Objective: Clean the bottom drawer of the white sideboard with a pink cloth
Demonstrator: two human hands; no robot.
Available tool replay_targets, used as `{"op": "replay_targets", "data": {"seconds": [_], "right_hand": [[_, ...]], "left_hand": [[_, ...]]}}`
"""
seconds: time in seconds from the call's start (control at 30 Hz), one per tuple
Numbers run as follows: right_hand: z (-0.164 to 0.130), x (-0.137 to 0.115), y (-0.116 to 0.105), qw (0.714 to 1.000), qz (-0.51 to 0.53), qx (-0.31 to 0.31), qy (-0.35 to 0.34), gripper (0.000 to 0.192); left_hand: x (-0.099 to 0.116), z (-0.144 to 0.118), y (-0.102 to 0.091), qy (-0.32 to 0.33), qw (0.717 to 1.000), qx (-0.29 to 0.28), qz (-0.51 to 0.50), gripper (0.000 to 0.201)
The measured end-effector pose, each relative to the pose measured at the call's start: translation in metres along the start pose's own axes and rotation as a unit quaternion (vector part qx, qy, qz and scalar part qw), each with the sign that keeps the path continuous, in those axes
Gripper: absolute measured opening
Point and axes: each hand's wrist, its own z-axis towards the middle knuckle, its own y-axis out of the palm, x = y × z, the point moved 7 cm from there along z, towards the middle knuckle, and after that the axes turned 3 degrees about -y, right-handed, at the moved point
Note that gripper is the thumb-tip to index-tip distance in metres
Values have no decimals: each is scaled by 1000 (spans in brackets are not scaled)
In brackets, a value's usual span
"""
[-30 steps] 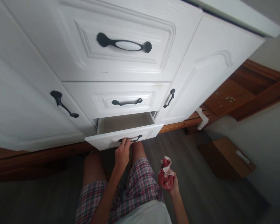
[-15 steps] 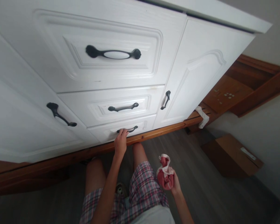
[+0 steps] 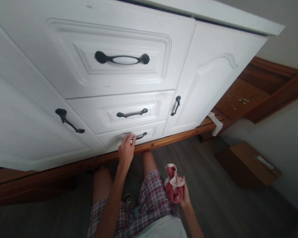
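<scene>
Centrally, the head view shows a white cabinet (image 3: pixel 139 79) with three stacked drawers, all pushed in, between a left door (image 3: pixel 29 122) and a right door (image 3: pixel 208 86). The left hand (image 3: pixel 126 151) is at the bottom drawer (image 3: pixel 152 131), its bent fingers close together over the left end of the dark handle (image 3: pixel 141 135); whether they grip it or only rest there cannot be told. The right hand (image 3: pixel 185 195), nearer the wearer and to the right, has its fingers wrapped about a red-and-white cloth (image 3: pixel 175 192), which is bunched up, its pale edge uppermost, above the dark floor (image 3: pixel 203 168) and beside the plaid shorts (image 3: pixel 152 191). Directly below the bottom drawer runs a brown wooden rail (image 3: pixel 169 140). Farther right, a white cloth (image 3: pixel 215 124) hangs over wooden slats, and a cardboard box (image 3: pixel 250 162) stands on the floor near the wall.
</scene>
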Motion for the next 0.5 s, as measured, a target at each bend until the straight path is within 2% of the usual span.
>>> {"op": "replay_targets", "data": {"seconds": [0.13,0.2,0.33,0.5], "right_hand": [[2,-6,3,1000,16,-11,-17,64],[1,-6,4,1000,10,-21,-19,70],[1,-6,2,999,-25,-34,-15,73],[0,-8,-1,998,-28,-58,-13,69]], "left_hand": [[35,13,-75,9,979,196,-58,31],[54,26,-94,41,976,205,-67,34],[68,44,-96,79,986,137,-47,38],[66,45,-90,68,988,127,-49,43]]}}
